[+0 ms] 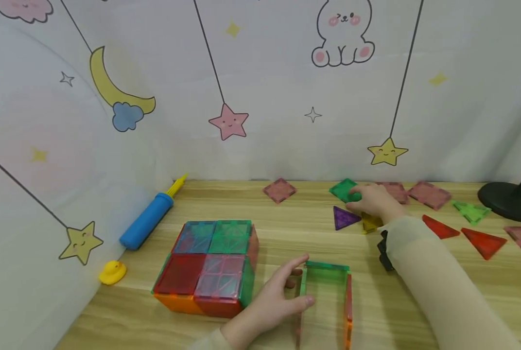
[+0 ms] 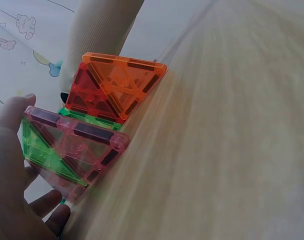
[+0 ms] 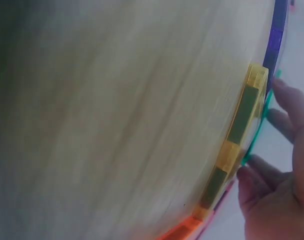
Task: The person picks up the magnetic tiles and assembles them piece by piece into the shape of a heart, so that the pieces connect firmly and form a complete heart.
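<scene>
Head view showed me my left hand (image 1: 271,299) gripping the open tile frame (image 1: 326,291) standing on the tabletop (image 1: 418,291), fingers curled round its left wall. My right hand (image 1: 374,200) reached far back, fingers touching the flat green tile (image 1: 342,188); whether they gripped it, I could not tell.

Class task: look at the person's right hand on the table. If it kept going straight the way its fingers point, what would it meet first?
Probably the green square tile: the right hand already reaches its near edge, though actual contact is unclear.
</scene>
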Demonstrator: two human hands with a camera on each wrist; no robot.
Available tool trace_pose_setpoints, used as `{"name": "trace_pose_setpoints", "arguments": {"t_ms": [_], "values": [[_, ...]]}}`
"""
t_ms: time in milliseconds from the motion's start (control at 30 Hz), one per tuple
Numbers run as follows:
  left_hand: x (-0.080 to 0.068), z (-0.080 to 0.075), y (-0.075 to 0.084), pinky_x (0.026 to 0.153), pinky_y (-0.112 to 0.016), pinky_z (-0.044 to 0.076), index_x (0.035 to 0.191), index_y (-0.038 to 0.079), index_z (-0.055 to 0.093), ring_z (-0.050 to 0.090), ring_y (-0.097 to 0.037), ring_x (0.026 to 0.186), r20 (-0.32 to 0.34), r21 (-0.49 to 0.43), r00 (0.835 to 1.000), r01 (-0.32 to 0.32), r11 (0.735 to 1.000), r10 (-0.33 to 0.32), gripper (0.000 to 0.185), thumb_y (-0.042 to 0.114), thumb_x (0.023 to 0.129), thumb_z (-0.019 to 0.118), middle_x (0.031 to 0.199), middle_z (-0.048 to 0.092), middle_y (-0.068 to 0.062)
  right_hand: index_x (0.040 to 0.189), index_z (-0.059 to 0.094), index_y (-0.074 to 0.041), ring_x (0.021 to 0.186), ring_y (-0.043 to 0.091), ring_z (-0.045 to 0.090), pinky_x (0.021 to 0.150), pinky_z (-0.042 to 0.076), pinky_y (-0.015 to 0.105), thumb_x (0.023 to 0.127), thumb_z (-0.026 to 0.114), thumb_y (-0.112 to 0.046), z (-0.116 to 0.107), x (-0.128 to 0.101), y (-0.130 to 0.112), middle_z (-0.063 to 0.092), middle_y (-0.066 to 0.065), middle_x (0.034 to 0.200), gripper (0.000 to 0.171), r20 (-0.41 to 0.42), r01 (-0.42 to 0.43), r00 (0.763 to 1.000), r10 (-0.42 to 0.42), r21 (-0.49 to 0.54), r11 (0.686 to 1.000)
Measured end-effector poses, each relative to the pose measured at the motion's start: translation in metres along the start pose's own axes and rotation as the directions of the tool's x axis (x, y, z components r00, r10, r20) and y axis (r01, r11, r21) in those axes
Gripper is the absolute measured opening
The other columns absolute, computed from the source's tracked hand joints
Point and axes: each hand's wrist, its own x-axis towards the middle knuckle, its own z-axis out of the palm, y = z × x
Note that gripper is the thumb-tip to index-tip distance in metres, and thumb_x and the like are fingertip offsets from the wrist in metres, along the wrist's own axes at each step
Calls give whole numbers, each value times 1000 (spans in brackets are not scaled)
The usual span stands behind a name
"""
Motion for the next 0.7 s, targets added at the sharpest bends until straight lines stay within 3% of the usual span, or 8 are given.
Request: {"name": "trace_pose_setpoints", "arguments": {"t_ms": [100,167,400,567,700], "values": [[1,1,0,87,-39,39,144,25,36,45,-24,113,0,7,1000,-2,1000,2,68,26,85,68,136,43,-3,123,54,0,111,57,36,88,34,65,89,60,-32,-22,-24,-48,44,39,119,47,13,-60,998,61,-64,996],[1,1,-1,87,-40,39,144,25,36,45,-24,113,0,10,1000,-4,1000,4,68,26,85,69,136,43,-3,120,55,0,109,52,39,87,37,62,89,60,-33,-30,-35,-57,44,37,117,46,9,-32,999,32,-44,999],[4,2,-4,90,-35,40,145,21,36,44,-22,116,0,5,998,-69,998,69,68,22,85,68,139,42,-1,117,52,-2,87,30,53,76,43,47,87,63,-27,-36,-38,-64,59,24,112,40,39,-39,998,39,1,999],[3,4,-5,93,-32,39,144,17,37,43,-16,117,4,10,994,-105,994,105,68,21,84,69,141,41,1,128,43,-2,82,30,54,69,44,44,82,67,-29,-42,-40,-63,59,25,110,58,38,-81,996,79,47,996],[1,2,-4,91,-34,39,144,19,37,44,-20,115,-10,21,997,-77,997,77,69,23,83,70,140,42,0,129,43,-3,85,31,57,70,46,45,81,67,-30,-53,-48,-72,57,26,115,60,-25,-7,1000,8,34,999]]}}
